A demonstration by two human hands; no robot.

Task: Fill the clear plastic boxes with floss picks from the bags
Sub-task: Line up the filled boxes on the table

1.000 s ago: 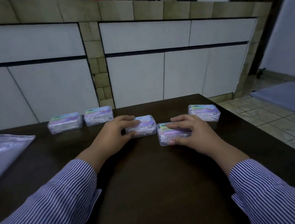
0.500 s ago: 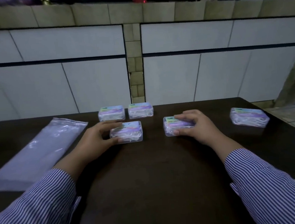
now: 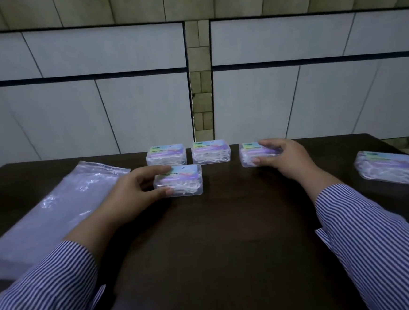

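- Left hand [image 3: 130, 195] fingers [image 3: 160, 169] were curled round the left end of the front box [image 3: 179, 183], thumb on the near edge, index along the far edge; grasping it, box flat on the table [image 3: 229, 238].
- Right hand [image 3: 287, 160] fingers [image 3: 268, 145] lay curled over the top of the third box [image 3: 252, 154], thumb pinching the near side; also grasping, box on the table.
- Change over the last second: both boxes had been slid apart and away from the person. The third box had gone from mid-table up level with the two back boxes [image 3: 188, 153], just beside the right one, making a row of three.
- The front box had moved left and sat just in front of the back pair, near the leftmost one, not yet lined up.
- Lone box [image 3: 390, 167] sat well apart at the right edge, untouched.
- Plastic bag [image 3: 53, 210] lay flat at the left and looked empty, though that was hard to tell.
- All five boxes showed white floss picks inside, lids on. Judgement: filling looked done; this was tidying the filled boxes into rows.
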